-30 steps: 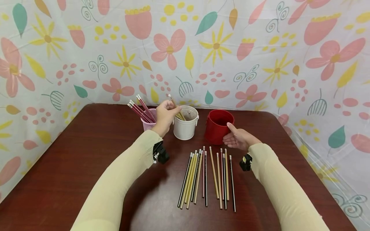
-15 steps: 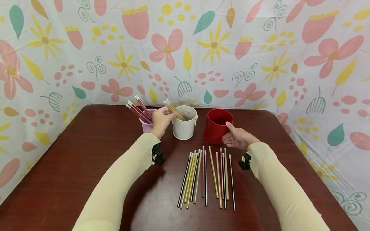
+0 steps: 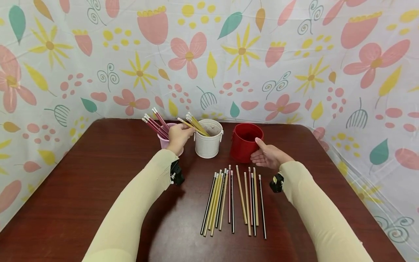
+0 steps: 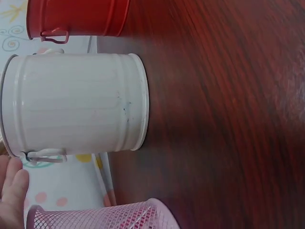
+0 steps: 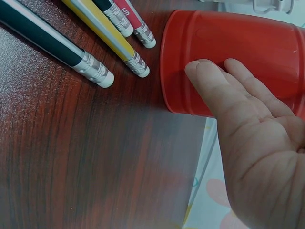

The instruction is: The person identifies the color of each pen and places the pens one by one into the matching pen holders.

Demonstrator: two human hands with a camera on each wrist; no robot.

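My left hand (image 3: 179,137) is at the left rim of a white metal bucket (image 3: 207,148), its thumb and fingers pinching a yellow pencil (image 3: 185,122) that slants into it. Several other yellow pencils (image 3: 197,124) lean out of the bucket beside it. In the left wrist view only the fingertips (image 4: 15,179) show near the bucket's handle; the pencils are hidden there. My right hand (image 3: 270,155) rests against the right side of a red metal bucket (image 3: 240,150). Its fingers are extended along the wall in the right wrist view. No pencils show inside the red bucket.
A pink mesh cup (image 3: 164,143) holding several dark red pencils (image 3: 156,127) stands behind the left hand. Two groups of loose pencils, black (image 3: 209,203), yellow, gold and red, lie on the brown table (image 3: 108,174) in front of the buckets. A floral cloth (image 3: 131,54) hangs behind.
My left hand has moved slightly left and lower. The yellow pencils have come to lean left on the white bucket's rim, and one now tilts lower in my fingers. The right hand stays put.
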